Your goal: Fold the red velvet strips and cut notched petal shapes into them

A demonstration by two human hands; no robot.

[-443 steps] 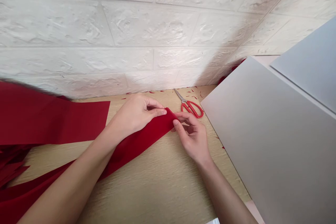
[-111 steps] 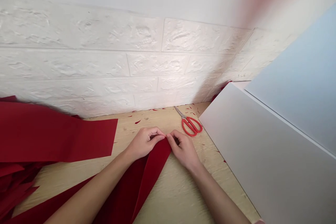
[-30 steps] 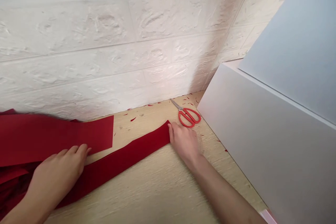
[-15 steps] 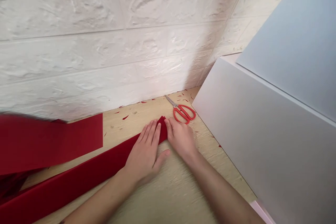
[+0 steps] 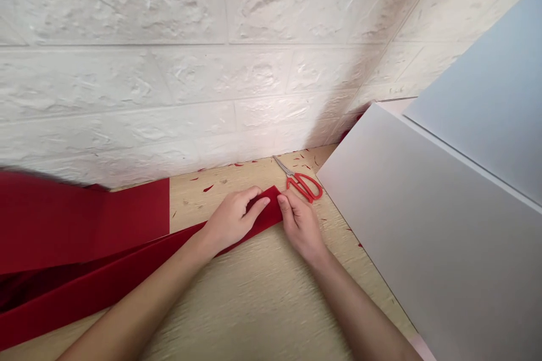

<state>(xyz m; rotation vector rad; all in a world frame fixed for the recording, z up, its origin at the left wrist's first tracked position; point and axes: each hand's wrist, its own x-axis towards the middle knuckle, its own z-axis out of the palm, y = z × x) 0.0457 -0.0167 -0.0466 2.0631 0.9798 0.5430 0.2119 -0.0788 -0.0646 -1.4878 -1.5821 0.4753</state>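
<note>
The left hand (image 5: 231, 220) and the right hand (image 5: 300, 225) sit close together on a long red strip (image 5: 265, 213), a soft, felt-like material whose doubled-over end lies between them. Both hands are half-curled. The left lies across the strip with its fingers reaching over the fold, and the right has its fingertips (image 5: 283, 201) against the strip's end, but whether either is gripping or only pressing, I cannot tell.

From under the left hand, the strip runs away past the left wrist and forearm, widening towards the left edge of the view, where it runs out of frame. Above it, further left of the left hand, a broad red sheet (image 5: 84, 220) lies with a straight cut end, its far side blurred and overlapping the strip near the frame edge.

Just beyond the right hand, red-handled scissors (image 5: 301, 186) lie closed on the light wood worktop (image 5: 254, 304), blades pointing towards the wall — apart from the hand, though near it. Small red snippets (image 5: 208, 188) are scattered on the worktop beyond both hands, along the foot of the white brick-textured wall (image 5: 169, 79).

To the right of the right hand, the straight edge of a pale grey board (image 5: 423, 225) lies over the worktop, with a second, bluish board (image 5: 478, 96) further right.
</note>
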